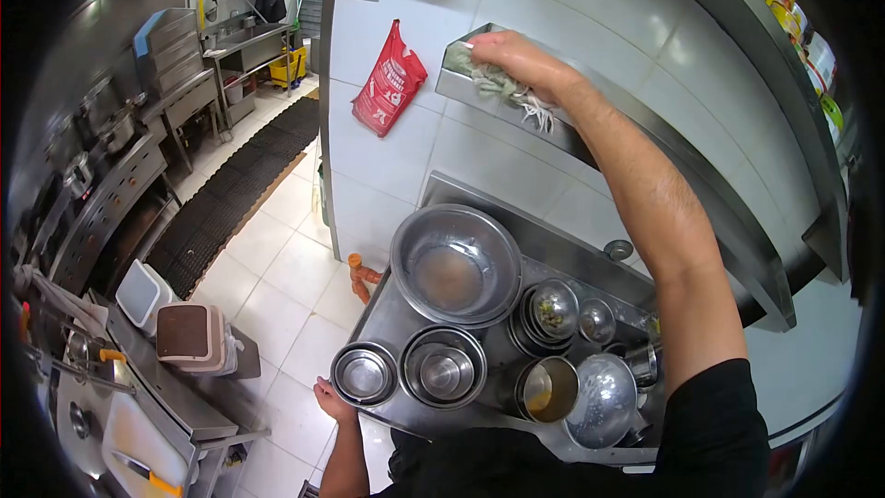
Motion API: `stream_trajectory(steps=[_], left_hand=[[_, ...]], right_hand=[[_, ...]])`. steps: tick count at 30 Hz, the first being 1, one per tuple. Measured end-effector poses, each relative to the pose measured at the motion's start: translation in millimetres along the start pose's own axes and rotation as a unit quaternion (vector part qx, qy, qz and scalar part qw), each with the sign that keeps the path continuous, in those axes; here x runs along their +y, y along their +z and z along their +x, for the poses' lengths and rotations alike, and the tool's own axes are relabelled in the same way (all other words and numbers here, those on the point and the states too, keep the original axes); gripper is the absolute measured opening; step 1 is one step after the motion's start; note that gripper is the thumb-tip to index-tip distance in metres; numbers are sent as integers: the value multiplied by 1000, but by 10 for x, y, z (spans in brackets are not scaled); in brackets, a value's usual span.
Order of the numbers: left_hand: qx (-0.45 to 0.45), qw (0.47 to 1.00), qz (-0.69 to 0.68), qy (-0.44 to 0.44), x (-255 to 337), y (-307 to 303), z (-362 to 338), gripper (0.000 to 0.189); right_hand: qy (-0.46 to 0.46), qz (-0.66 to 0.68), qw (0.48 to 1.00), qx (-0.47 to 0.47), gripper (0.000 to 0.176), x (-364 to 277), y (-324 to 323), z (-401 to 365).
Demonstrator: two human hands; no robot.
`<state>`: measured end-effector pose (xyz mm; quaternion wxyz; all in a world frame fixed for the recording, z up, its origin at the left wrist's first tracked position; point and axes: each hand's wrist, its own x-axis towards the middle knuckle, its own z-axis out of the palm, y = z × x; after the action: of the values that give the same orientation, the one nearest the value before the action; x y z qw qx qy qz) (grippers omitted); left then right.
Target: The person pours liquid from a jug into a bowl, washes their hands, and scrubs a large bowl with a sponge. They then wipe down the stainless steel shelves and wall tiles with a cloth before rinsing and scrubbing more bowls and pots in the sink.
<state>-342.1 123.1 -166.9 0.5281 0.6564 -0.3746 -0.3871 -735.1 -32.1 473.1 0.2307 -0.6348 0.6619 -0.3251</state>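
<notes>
White-tiled wall (383, 175) behind, steel tabletop (387, 321) below, crowded with steel bowls (454, 263). From remote seat I see right hand (516, 53) at left end of wall shelf (456, 88), grip closed on pale cloth (498, 83); shelf's long axis runs off rightward, partly hidden by forearm (659, 194). Left hand (334, 399) low, beside nested bowls (364, 375), well apart from cloth; its grip I cannot tell. Cloth's underside hidden; probably touches shelf.

The red wall pouch (390, 83) reads "BLANKET".
</notes>
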Motion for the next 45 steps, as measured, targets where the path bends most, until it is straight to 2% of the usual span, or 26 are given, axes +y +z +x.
stream_trajectory(steps=[4,7,10,13,17,18,19,20,23,25,26,29,31,33,35,36,37,38,39,40,42,45], left_hand=[[7,1000,17,-21,29,-2,-5,44],[8,999,37,-16,-4,-15,6,45],[18,997,69,-20,-42,-18,26,47],[20,997,69,-28,-134,-8,54,47],[25,996,78,-25,-16,-23,15,47],[21,996,88,-19,-13,-36,20,48],[21,995,91,-22,-11,-58,17,48],[22,995,93,-25,8,-57,10,48],[30,996,78,-25,99,-7,1,47],[35,995,91,-23,125,-47,-27,46],[43,992,115,-10,50,-40,-9,45],[60,992,107,-13,176,-39,-43,44],[54,993,99,-22,142,-55,-35,44],[59,994,92,-19,63,-37,-5,42],[83,990,109,-14,20,-15,-5,40],[78,989,118,-30,21,-29,-19,39],[76,988,126,-46,53,-34,-14,39],[64,988,119,-69,96,-29,-20,38],[54,988,112,-92,127,-57,-10,38],[67,987,120,-88,154,-103,23,39],[73,985,132,-80,195,-109,-19,39],[58,984,137,-97,278,-149,-24,40]], right_hand=[[6,46,998,-35,17,46,-83,83],[81,151,985,-21,20,24,-95,50],[52,263,963,14,21,147,-94,26],[30,393,919,21,23,167,-149,-97],[30,452,888,-81,28,616,-674,59],[32,263,964,12,30,675,-689,61],[30,61,992,104,31,729,-690,78],[22,-145,970,193,33,739,-680,99],[-114,-321,868,362,44,504,-603,24],[-94,-295,937,160,50,362,-377,-89],[-82,-278,956,54,53,364,-251,-118],[-31,-366,928,59,60,480,-224,30],[7,-412,900,139,61,580,-230,190],[30,-444,883,147,62,944,-451,572],[1,-419,899,129,58,843,-476,613],[24,-347,932,99,54,369,-186,400],[-50,-339,934,99,50,454,-161,505],[-129,-364,912,137,45,464,-90,552],[-100,-339,933,66,40,348,-82,557],[-115,-281,950,76,36,561,-161,678],[-12,-147,989,35,30,-10,150,277],[-36,-208,977,-35,25,-83,-17,342]])
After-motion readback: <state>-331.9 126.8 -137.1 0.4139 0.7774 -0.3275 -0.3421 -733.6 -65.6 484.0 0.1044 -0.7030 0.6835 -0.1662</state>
